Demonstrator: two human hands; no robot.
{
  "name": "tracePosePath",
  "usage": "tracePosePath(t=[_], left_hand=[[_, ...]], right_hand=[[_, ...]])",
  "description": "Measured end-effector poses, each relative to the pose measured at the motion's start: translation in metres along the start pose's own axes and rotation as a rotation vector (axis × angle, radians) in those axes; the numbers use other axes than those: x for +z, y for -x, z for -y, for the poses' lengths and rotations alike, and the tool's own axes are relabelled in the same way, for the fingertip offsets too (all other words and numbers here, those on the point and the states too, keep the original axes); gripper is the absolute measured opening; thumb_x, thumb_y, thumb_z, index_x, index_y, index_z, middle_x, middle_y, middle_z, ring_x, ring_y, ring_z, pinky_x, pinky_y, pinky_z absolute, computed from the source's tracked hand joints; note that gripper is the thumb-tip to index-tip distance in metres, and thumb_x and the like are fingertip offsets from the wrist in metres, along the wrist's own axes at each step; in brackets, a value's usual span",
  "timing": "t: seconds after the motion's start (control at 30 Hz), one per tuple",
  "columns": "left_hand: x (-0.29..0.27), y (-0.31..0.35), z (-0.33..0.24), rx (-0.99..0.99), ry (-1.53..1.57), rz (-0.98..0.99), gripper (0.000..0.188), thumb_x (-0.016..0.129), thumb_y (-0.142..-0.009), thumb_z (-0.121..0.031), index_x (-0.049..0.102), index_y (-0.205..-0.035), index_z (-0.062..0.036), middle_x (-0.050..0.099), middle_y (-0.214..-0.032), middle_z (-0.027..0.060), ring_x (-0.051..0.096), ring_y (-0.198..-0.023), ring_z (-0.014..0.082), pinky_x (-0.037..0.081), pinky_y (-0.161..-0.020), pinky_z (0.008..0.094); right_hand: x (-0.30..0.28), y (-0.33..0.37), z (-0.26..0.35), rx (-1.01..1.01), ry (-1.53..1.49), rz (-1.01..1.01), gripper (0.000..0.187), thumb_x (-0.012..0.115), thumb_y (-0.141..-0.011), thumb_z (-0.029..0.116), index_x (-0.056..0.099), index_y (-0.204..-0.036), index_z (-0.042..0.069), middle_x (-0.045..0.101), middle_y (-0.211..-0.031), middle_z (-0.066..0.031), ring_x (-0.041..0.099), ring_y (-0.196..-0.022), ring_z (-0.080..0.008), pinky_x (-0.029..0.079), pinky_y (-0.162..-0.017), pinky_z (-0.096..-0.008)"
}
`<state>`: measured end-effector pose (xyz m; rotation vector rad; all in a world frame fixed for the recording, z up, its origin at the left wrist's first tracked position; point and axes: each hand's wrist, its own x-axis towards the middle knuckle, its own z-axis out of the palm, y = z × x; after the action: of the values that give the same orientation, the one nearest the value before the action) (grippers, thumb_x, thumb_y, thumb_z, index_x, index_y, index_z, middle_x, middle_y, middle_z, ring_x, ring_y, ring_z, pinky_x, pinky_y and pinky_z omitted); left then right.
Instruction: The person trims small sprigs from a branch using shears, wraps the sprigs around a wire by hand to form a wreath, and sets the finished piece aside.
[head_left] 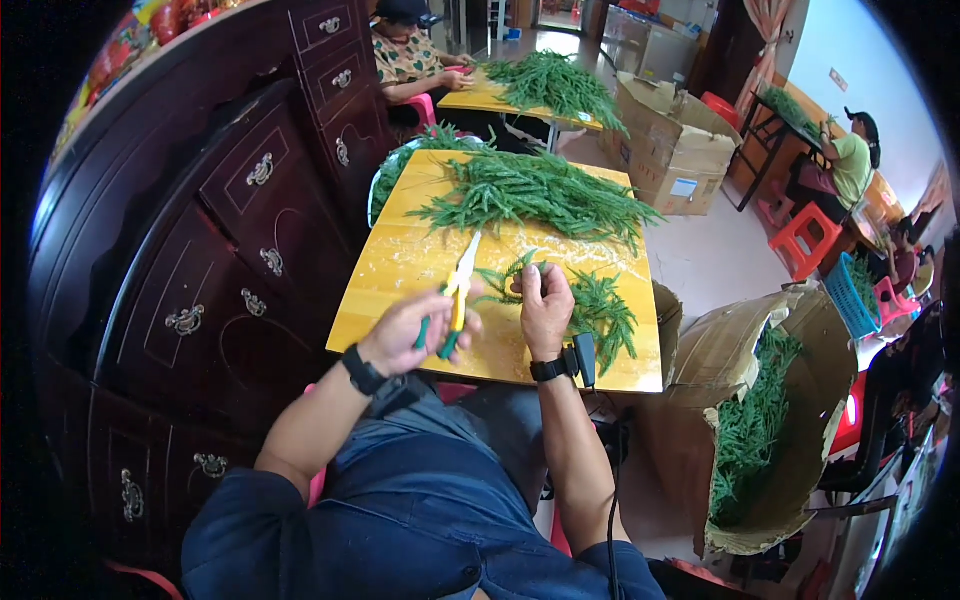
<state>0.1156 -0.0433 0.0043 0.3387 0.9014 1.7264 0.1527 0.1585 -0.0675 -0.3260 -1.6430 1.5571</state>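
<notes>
In my left hand [405,330] I hold long-nose pliers [457,300] with yellow and green handles, their pale jaws pointing up and away over the yellow table [375,310]. My right hand [547,308] is closed in a pinch around an artificial green sprig [512,282], whose fronds stick out to the left of my fingers. The part of it inside the grip is hidden. Beside my right hand, more loose green sprigs [603,315] lie on the tabletop. A large heap of long green branches [545,195] covers the far side of the table.
Dark wooden cabinets [225,250] stand close on my left. An open cardboard box [830,400] with greenery is at my right; another box [675,150] stands farther back. Across from me, one person [410,60] sits at a second table; another [850,160] sits at the far right.
</notes>
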Motion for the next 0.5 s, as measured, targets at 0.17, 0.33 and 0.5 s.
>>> tracePosePath(t=[0.17,0.33,0.5], left_hand=[[-0.019,-0.029,-0.017,0.100,-0.851,-0.167,0.043,0.059,-0.084,-0.011,0.048,-0.126,-0.0038,0.058,-0.090,0.0034,0.054,-0.071,0.0114,0.046,-0.061,0.0270],[-0.021,-0.037,-0.009,0.047,-1.187,-0.245,0.031,0.057,-0.082,-0.005,0.053,-0.112,-0.0046,0.056,-0.084,0.0002,0.050,-0.066,0.0078,0.042,-0.059,0.0232],[-0.014,-0.047,-0.019,0.066,-1.271,-0.276,0.029,0.055,-0.081,-0.004,0.054,-0.110,-0.0037,0.056,-0.084,0.0002,0.050,-0.069,0.0073,0.042,-0.061,0.0229]], right_hand=[[0.000,-0.001,-0.004,-0.055,0.093,-0.017,0.020,0.058,-0.096,0.015,0.056,-0.081,0.001,0.064,-0.071,-0.0027,0.059,-0.064,-0.0077,0.048,-0.060,-0.0238],[0.001,-0.001,0.004,-0.136,0.126,-0.092,0.019,0.062,-0.092,0.017,0.058,-0.080,0.002,0.061,-0.062,-0.0091,0.056,-0.054,-0.0151,0.045,-0.054,-0.0304],[0.000,0.001,0.002,-0.205,0.284,-0.056,0.017,0.064,-0.089,0.016,0.058,-0.081,0.003,0.060,-0.062,-0.0107,0.057,-0.052,-0.0199,0.045,-0.052,-0.0318]])
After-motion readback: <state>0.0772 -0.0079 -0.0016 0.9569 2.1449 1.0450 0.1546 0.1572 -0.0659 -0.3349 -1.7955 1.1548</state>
